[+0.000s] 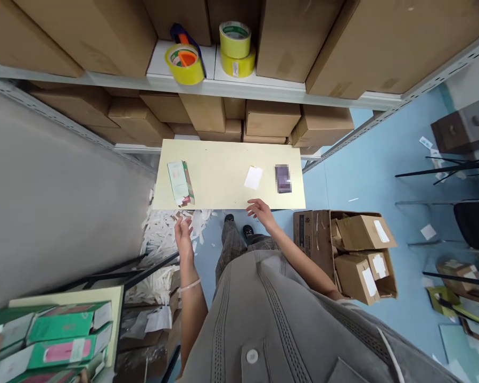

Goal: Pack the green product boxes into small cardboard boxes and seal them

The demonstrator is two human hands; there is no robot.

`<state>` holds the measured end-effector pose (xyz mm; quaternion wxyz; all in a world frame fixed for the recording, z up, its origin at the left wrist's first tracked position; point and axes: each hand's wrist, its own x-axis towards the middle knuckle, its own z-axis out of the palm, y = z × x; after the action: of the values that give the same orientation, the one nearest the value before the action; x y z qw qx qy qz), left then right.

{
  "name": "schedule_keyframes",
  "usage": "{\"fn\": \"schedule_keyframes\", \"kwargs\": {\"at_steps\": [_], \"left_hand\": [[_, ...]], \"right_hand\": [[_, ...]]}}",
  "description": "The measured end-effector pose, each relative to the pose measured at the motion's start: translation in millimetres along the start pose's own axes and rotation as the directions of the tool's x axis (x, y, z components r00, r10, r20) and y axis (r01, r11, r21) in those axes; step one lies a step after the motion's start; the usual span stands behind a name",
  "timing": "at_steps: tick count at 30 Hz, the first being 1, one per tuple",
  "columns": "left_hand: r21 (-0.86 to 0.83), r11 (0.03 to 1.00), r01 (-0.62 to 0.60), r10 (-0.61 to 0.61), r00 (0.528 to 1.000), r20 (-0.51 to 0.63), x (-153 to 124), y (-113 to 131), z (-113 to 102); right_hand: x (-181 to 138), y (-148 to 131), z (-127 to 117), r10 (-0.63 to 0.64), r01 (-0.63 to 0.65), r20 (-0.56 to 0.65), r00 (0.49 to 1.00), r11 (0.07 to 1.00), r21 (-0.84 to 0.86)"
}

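My left hand (183,232) hovers just below the front edge of a pale yellow table (223,175), fingers loosely apart and empty. Nearest to it on the table is a green and pink carton (180,182) lying flat at the left end. Over the table's front edge, my right hand (260,211) reaches forward with its fingers spread and nothing in them. Just beyond it lies a small white paper slip (253,177). A dark purple object (283,178) sits to the right of the slip.
Shelves behind the table hold brown cardboard boxes (271,119) and yellow tape rolls (234,47). An open cardboard box (345,252) with smaller parcels stands on the blue floor at right. White paper strips (163,234) litter the floor at left. Green cartons (59,335) are stacked lower left.
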<state>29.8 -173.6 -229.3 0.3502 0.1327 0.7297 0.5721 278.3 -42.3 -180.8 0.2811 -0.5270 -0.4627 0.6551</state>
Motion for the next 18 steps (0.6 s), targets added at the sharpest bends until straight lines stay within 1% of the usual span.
{"fn": "schedule_keyframes", "kwargs": {"at_steps": [3,5,6,8,10,12,14,16,18], "left_hand": [[0.085,0.996,0.011,-0.013,1.0,0.018,44,13,3],[0.218,0.976,-0.013,0.014,1.0,-0.003,76,27,10],[0.313,0.949,-0.024,0.032,0.999,-0.021,91,34,15],[0.521,0.853,-0.021,0.063,0.996,-0.064,120,46,29],[0.675,0.737,0.035,0.045,0.994,-0.101,145,53,45],[0.731,0.673,0.117,-0.022,0.99,-0.138,165,55,59],[0.729,0.663,0.172,-0.102,0.985,-0.139,178,51,70],[0.732,0.656,0.183,-0.143,0.983,-0.118,185,44,75],[0.761,0.625,0.172,-0.14,0.984,-0.108,187,37,77]], "right_hand": [[16,-9,14,0.003,-0.004,-0.037,0.999,1.0,-0.018],[26,-18,24,0.007,-0.009,-0.063,0.998,0.999,-0.031],[30,-23,29,0.013,-0.015,-0.077,0.997,0.999,-0.033],[38,-32,39,0.022,-0.025,-0.105,0.994,0.999,-0.027],[44,-39,48,0.025,-0.026,-0.122,0.992,1.0,-0.007],[46,-43,55,0.022,-0.02,-0.135,0.991,1.0,0.017],[46,-43,58,0.025,-0.02,-0.151,0.988,0.999,0.033],[43,-41,58,0.039,-0.034,-0.158,0.987,0.999,0.03],[40,-37,53,0.062,-0.06,-0.155,0.986,0.998,0.02]]}}
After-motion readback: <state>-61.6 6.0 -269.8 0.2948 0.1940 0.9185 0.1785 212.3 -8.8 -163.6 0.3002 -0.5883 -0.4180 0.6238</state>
